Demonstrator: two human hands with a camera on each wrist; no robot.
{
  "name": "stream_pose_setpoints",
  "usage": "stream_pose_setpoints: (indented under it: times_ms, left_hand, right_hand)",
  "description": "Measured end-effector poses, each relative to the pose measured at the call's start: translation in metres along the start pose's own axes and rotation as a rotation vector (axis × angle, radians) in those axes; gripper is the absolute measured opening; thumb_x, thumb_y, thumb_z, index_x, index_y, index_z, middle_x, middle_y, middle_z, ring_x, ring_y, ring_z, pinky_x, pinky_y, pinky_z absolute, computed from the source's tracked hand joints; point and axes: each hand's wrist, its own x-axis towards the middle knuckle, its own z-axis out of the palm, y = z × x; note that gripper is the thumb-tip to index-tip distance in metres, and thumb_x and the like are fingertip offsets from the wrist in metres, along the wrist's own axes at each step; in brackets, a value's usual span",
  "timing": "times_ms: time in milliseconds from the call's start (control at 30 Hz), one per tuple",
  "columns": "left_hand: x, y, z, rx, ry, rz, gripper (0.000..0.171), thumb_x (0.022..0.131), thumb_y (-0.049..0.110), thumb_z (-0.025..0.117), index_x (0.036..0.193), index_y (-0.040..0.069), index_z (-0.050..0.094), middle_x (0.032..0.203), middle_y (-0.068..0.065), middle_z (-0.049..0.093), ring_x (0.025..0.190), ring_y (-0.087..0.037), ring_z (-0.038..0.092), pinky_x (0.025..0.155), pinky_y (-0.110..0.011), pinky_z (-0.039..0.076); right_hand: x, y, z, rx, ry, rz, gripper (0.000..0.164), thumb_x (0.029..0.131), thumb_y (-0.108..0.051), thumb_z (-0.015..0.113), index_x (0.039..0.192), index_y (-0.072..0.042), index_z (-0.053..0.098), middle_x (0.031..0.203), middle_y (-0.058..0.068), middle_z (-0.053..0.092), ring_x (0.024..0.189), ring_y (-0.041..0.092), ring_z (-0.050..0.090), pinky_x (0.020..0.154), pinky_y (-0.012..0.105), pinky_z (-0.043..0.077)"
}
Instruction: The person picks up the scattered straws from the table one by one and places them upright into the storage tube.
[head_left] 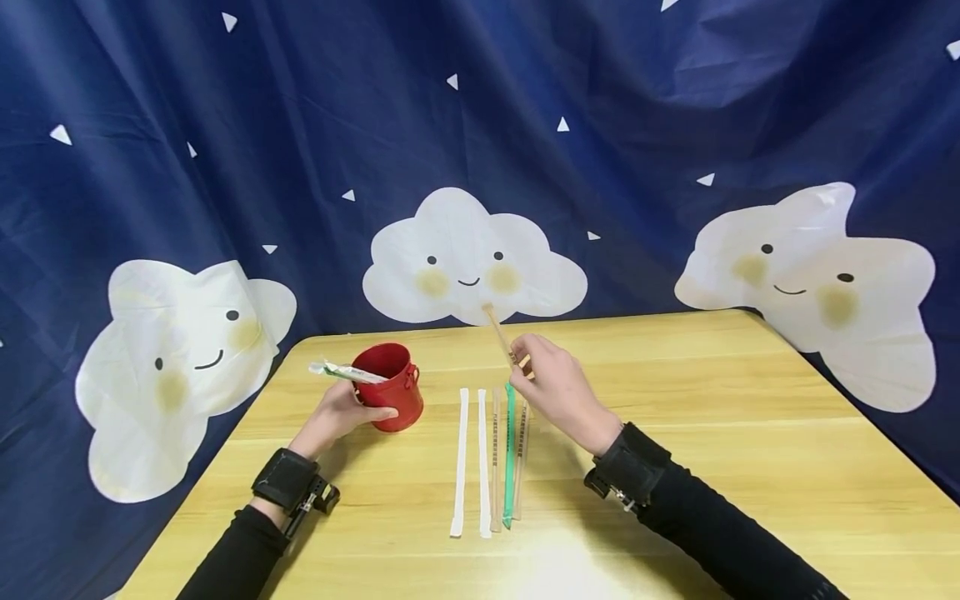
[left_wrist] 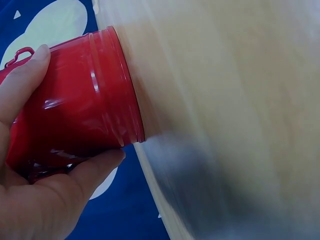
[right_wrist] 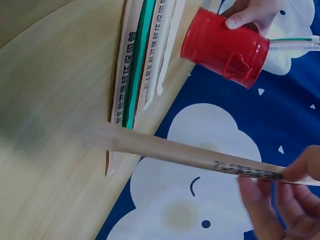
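My left hand [head_left: 347, 412] grips a small red metal bucket [head_left: 405, 400] around its side, at the left of the table. Several wrapped straws [head_left: 352, 372] stick out over the bucket's left rim, one with green on it. In the left wrist view, thumb and fingers lie around the red wall. My right hand [head_left: 558, 383] pinches one straw in a printed, see-through brownish wrapper [right_wrist: 195, 161], held slanted above the table. Below and left of that hand lie several wrapped straws side by side: white paper ones [head_left: 461, 467], a green one [head_left: 510, 458] and printed clear ones [head_left: 495, 467].
The pale wooden table [head_left: 712, 433] reaches back to a dark blue curtain [head_left: 480, 108] with smiling white clouds [head_left: 472, 258] printed on it. The table's far edge runs close behind the bucket and the right hand. Each wrist wears a black band with a camera.
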Motion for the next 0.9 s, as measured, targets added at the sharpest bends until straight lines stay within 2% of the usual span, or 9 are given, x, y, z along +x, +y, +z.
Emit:
stream_pose_setpoints:
  times_ms: [133,367,667,900]
  left_hand:
    - [0.002,-0.002,0.000,0.010,-0.012,-0.003,0.087,0.074,0.017,0.092,0.148,0.009,0.047,0.140,-0.014,0.058,0.128,-0.033,0.053,0.110,-0.056,0.041]
    - [0.003,-0.005,-0.002,-0.012,-0.016,0.014,0.085,0.074,0.014,0.092,0.146,0.009,0.048,0.140,-0.014,0.059,0.128,-0.033,0.054,0.110,-0.056,0.040]
    - [0.004,-0.005,-0.001,-0.007,-0.026,0.034,0.085,0.074,0.013,0.092,0.147,0.009,0.048,0.140,-0.013,0.059,0.128,-0.033,0.054,0.110,-0.056,0.040]
    - [0.002,-0.006,-0.003,-0.027,-0.027,0.034,0.084,0.074,0.012,0.092,0.146,0.009,0.048,0.139,-0.013,0.059,0.127,-0.033,0.054,0.110,-0.055,0.040]
  right_hand:
    - [0.005,-0.004,0.007,0.054,0.040,-0.064,0.017,0.090,-0.003,0.063,0.106,-0.008,0.062,0.098,0.004,0.066,0.082,0.017,0.070,0.066,0.028,0.057]
    - [0.015,-0.013,0.022,0.135,0.060,-0.142,0.016,0.093,-0.001,0.061,0.108,-0.005,0.061,0.101,0.007,0.065,0.087,0.016,0.068,0.071,0.017,0.057]
    - [0.022,-0.022,0.033,0.203,0.174,-0.213,0.019,0.092,0.005,0.061,0.109,-0.004,0.059,0.101,0.008,0.064,0.092,0.018,0.067,0.079,0.020,0.058]
    - [0.028,-0.029,0.044,0.261,0.248,-0.241,0.021,0.091,0.005,0.062,0.110,-0.003,0.058,0.101,0.010,0.064,0.092,0.020,0.068,0.077,0.023,0.059]
